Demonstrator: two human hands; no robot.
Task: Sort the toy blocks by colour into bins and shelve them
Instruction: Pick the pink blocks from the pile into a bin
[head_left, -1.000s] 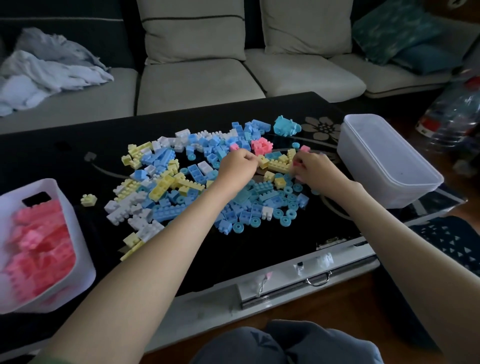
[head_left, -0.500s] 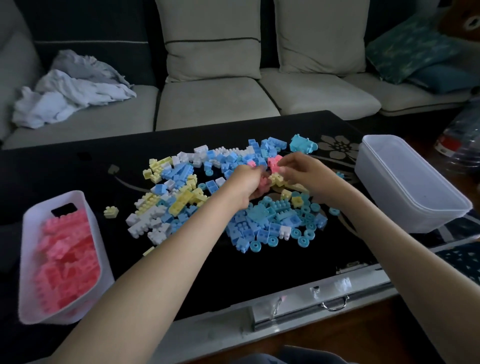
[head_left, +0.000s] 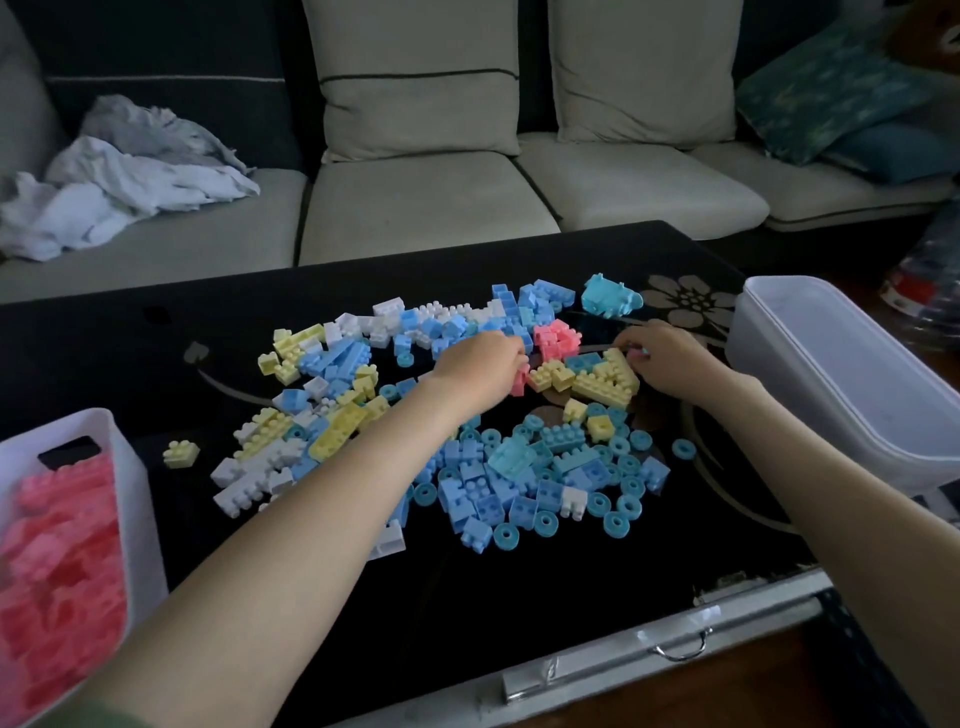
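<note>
Grips a pink block (head_left: 521, 381) in the left hand (head_left: 480, 370), fingers curled tight round it, long axis running roughly near to far, only its right edge showing. Reaches over the middle of the block pile (head_left: 467, 467), just left of a pink cluster (head_left: 557, 338). Curls the right hand (head_left: 670, 359) at the right end of the yellow blocks (head_left: 605, 384); cannot tell whether it pinches anything. Shows pink blocks heaped in the left bin (head_left: 136, 483), the right bin (head_left: 810, 400) also on the table (head_left: 519, 623).
</note>
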